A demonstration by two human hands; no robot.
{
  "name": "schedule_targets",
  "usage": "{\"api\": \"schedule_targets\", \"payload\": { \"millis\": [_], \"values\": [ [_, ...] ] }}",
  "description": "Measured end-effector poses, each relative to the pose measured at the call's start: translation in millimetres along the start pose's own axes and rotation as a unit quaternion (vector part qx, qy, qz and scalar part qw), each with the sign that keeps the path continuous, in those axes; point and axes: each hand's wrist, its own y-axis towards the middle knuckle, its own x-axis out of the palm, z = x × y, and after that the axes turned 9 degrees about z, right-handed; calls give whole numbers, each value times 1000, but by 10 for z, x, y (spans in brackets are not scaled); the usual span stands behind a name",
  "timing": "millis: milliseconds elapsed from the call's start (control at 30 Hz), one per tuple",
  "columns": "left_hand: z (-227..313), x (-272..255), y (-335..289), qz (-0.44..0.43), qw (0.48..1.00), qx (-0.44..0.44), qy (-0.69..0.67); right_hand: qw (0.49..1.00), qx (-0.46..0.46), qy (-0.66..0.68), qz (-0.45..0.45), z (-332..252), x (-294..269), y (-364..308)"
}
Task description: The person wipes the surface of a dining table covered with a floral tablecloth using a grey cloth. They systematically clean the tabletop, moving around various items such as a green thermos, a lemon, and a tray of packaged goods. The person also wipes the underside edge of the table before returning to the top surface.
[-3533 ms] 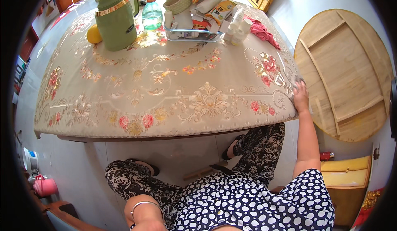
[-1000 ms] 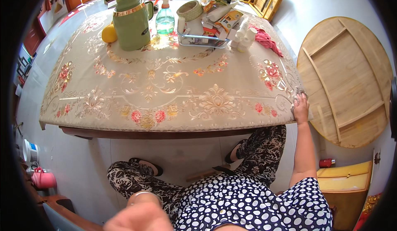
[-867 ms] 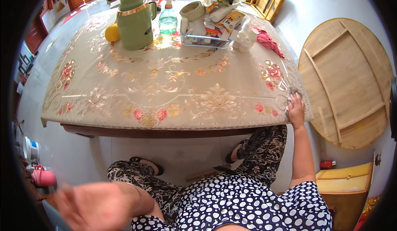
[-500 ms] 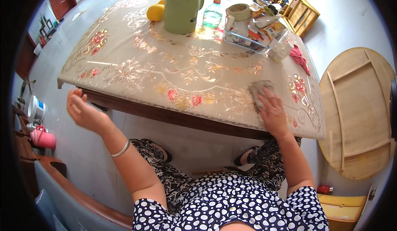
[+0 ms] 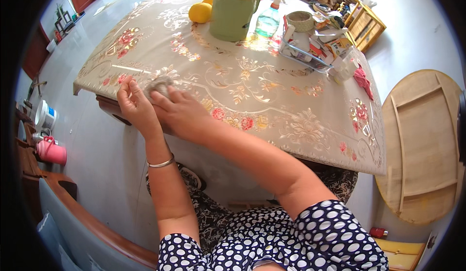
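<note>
My right hand (image 5: 182, 113) reaches across to the left part of the table's near edge. Under its fingers, bunched and slightly blurred, is a greyish-brown cloth (image 5: 159, 85), pressed onto the patterned tablecloth (image 5: 276, 144). Close beside it, my left hand (image 5: 136, 103) is raised by the table's near-left edge, palm up. Its fingers are loosely curled and apart, with nothing in them. A silver bangle (image 5: 161, 162) circles the left wrist.
A green jug (image 5: 230, 16), yellow fruit (image 5: 200, 12), a spray bottle (image 5: 268, 21) and a clear bin of odds and ends (image 5: 303, 55) stand farther back. A pink cloth (image 5: 362, 80) lies at the right edge. A round wooden board (image 5: 424, 144) leans beyond it.
My right hand has swept the cloth from the table's right side to its left side. My left hand has shifted right, and the view has turned slightly left.
</note>
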Motion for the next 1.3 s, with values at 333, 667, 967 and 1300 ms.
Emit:
{"api": "schedule_targets", "payload": {
  "millis": [333, 667, 967, 1300],
  "values": [
    [-159, 87, 19, -6, 995, 77, 64, 995, 92, 14, -16, 308, -363, -365],
    [-74, 216, -202, -82, 977, 125, 153, 960, 224, -170, -15, 607, -2056, -2064],
    [-248, 252, -257, -87, 970, 149, 173, 771, 510, -383, -11, 1061, -3703, -4090],
    [-359, 333, -315, -84, 974, 142, 153, 620, 581, -527, -22, 1814, -4288, -5177]
  ]
}}
